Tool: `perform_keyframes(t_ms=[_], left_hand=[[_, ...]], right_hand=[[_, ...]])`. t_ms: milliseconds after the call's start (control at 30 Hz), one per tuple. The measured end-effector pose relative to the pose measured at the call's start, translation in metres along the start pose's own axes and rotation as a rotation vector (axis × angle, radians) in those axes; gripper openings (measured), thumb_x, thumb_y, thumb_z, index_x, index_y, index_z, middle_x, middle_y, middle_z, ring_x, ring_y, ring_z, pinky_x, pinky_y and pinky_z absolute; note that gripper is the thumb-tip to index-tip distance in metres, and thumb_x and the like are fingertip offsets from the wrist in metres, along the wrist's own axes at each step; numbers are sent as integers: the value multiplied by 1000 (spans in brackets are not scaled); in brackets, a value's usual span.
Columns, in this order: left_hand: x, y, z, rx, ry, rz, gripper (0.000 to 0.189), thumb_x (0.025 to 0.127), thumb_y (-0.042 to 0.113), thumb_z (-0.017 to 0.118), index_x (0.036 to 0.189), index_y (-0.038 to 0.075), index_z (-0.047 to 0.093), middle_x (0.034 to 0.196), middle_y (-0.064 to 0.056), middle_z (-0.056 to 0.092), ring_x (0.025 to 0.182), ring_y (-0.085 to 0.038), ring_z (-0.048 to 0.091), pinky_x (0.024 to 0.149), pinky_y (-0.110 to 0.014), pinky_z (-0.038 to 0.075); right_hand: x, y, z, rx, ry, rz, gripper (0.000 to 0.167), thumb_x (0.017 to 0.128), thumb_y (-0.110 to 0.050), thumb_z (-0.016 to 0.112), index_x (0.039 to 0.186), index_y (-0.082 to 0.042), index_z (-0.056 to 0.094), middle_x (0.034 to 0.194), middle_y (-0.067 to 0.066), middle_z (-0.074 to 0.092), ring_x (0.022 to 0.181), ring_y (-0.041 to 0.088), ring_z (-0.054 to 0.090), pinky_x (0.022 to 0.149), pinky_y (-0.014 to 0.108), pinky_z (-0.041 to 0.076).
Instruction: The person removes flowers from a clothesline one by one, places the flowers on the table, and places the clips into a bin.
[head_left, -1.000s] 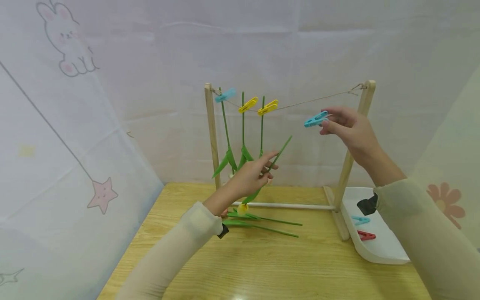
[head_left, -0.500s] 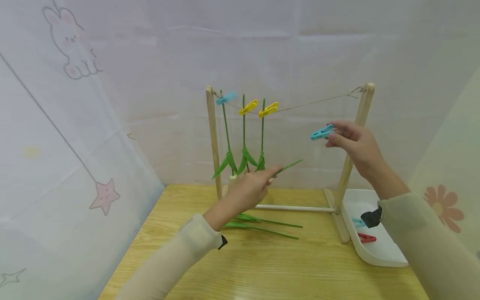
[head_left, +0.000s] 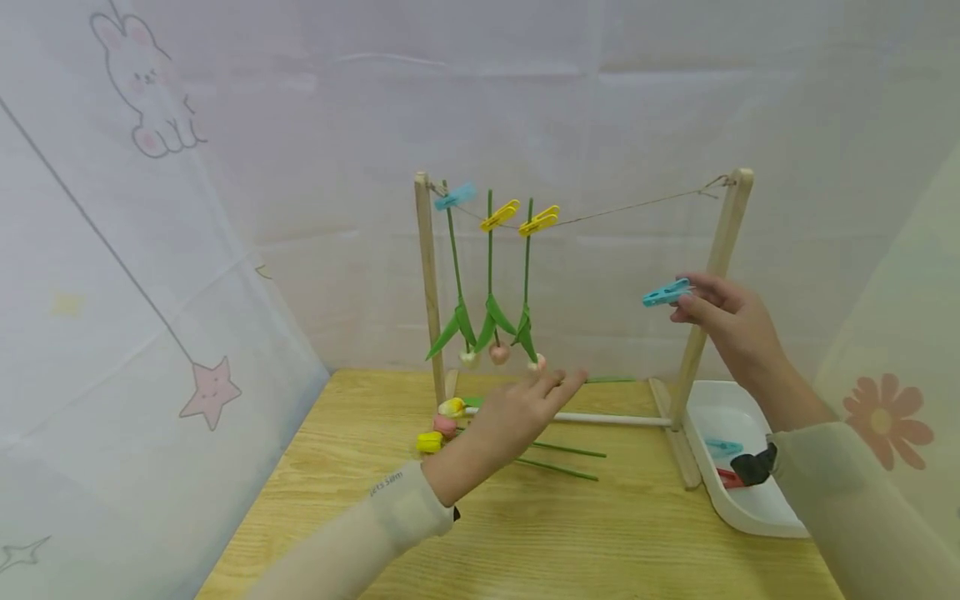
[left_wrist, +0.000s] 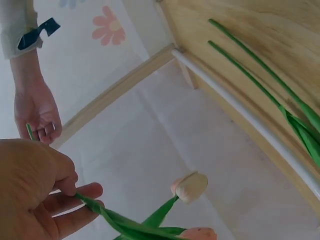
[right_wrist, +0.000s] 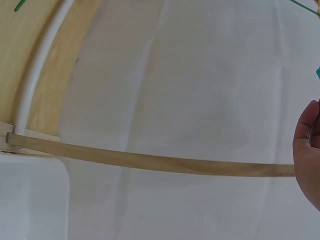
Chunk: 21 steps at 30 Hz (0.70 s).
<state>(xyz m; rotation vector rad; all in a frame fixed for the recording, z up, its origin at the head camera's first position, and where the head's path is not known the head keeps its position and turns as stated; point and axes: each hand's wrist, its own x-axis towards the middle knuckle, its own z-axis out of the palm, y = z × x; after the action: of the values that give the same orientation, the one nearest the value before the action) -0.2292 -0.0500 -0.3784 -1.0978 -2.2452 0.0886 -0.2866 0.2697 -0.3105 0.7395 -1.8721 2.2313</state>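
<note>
My left hand (head_left: 513, 421) pinches the green stem of an artificial tulip (head_left: 452, 407), which lies nearly level; its yellow-and-white head shows left of the wrist. The left wrist view shows its leaf (left_wrist: 125, 222) running out past my fingers. My right hand (head_left: 733, 323) holds a light-blue clothespin (head_left: 666, 293) between thumb and fingers, in front of the right post. Three tulips hang head down from a string (head_left: 630, 202), one under a blue clothespin (head_left: 456, 197) and two under yellow clothespins (head_left: 500, 216). The right wrist view catches only the edge of the held clothespin.
A wooden frame (head_left: 427, 275) with a white bottom rail (head_left: 615, 419) stands on the table. Two tulips, one pink (head_left: 444, 426) and one yellow (head_left: 429, 442), lie before it. At the right, a white tray (head_left: 750, 527) contains a blue and a red clothespin.
The held tulip has tipped from a slant to nearly level as my left hand lowered and moved slightly right. My right hand has moved down and right, still holding the blue clothespin.
</note>
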Motion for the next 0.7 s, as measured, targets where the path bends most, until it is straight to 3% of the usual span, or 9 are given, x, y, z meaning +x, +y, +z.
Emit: perform_keyframes(t_ms=[100, 200, 400, 700], left_hand=[[-3, 7, 3, 102, -24, 26, 67, 95, 7, 70, 154, 18, 41, 130, -3, 64, 98, -12, 70, 57, -16, 52], [-8, 13, 5, 178, -40, 44, 67, 96, 11, 70, 156, 19, 39, 131, -3, 65, 94, -12, 71, 70, -20, 59], [-15, 23, 8, 282, -62, 50, 68, 98, 13, 68, 158, 23, 36, 133, -3, 64, 97, -15, 70, 74, -23, 59], [-30, 40, 14, 311, -150, 65, 75, 98, 23, 70, 161, 23, 30, 137, -6, 62, 106, -20, 71, 77, -28, 61]], right_hand=[[-7, 7, -6, 17, 18, 28, 28, 99, 6, 57, 127, 6, 62, 94, 3, 73, 81, 15, 73, 84, 22, 58], [-13, 14, -12, 49, 23, 39, 29, 100, 7, 56, 128, 6, 62, 96, 5, 74, 82, 15, 73, 84, 23, 58], [-24, 26, -21, 122, 19, 19, 30, 101, 10, 50, 128, 5, 63, 101, 7, 75, 84, 17, 73, 87, 24, 58], [-42, 39, -35, 150, 49, 1, 31, 101, 11, 48, 130, 11, 58, 107, 7, 76, 89, 17, 74, 88, 25, 58]])
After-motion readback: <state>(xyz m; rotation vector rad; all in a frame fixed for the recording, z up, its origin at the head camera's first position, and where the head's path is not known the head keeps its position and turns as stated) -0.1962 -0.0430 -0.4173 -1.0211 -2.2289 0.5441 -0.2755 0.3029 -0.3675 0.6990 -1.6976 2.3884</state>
